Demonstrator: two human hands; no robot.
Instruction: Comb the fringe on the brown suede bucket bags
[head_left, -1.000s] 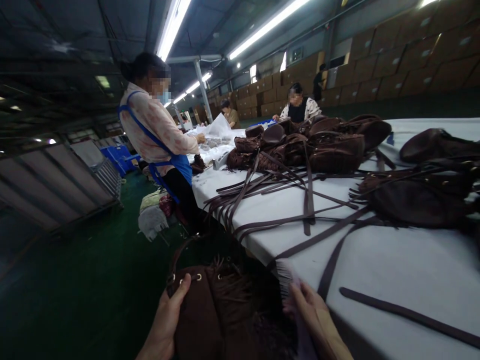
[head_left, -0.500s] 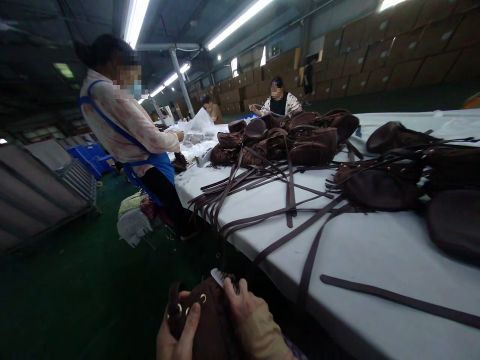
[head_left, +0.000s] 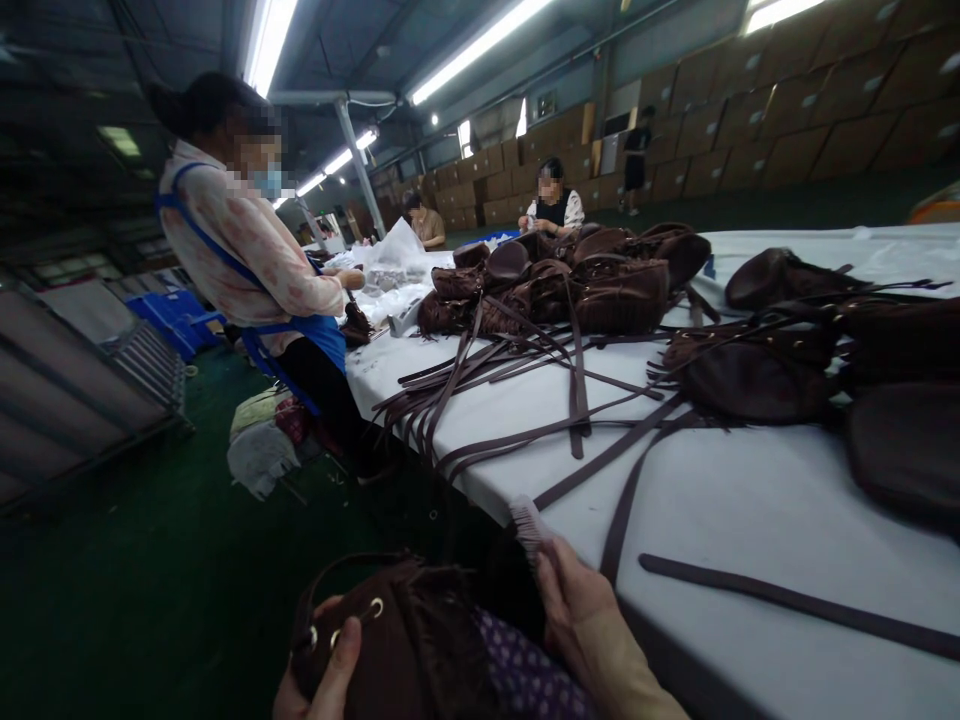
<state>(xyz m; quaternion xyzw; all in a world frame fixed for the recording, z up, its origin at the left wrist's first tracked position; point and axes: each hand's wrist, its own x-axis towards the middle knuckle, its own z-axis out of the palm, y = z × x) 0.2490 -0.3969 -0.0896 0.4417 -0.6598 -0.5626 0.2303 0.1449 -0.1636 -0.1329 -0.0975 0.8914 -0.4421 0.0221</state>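
Note:
At the bottom of the view I hold a dark brown fringed suede bag (head_left: pixel 409 640) with metal eyelets. My left hand (head_left: pixel 319 680) grips its left edge, thumb pressed by the eyelets. My right hand (head_left: pixel 581 620) is closed round a small brush (head_left: pixel 529 525) with pale bristles, raised just above the bag's right side, near the table's front edge. A purple dotted cloth (head_left: pixel 521 675) shows beside the bag, under my right wrist.
A long white table (head_left: pixel 750 500) at my right carries heaps of brown bags (head_left: pixel 600 280) and several loose straps (head_left: pixel 525 400). A person in a blue apron (head_left: pixel 255 270) stands at its left side; others sit farther back. Cardboard boxes line the far wall. Green floor lies left.
My right hand has lifted the brush off the bag and moved it right and up. The bag has sunk lower and tilted, its strap looping out to the left.

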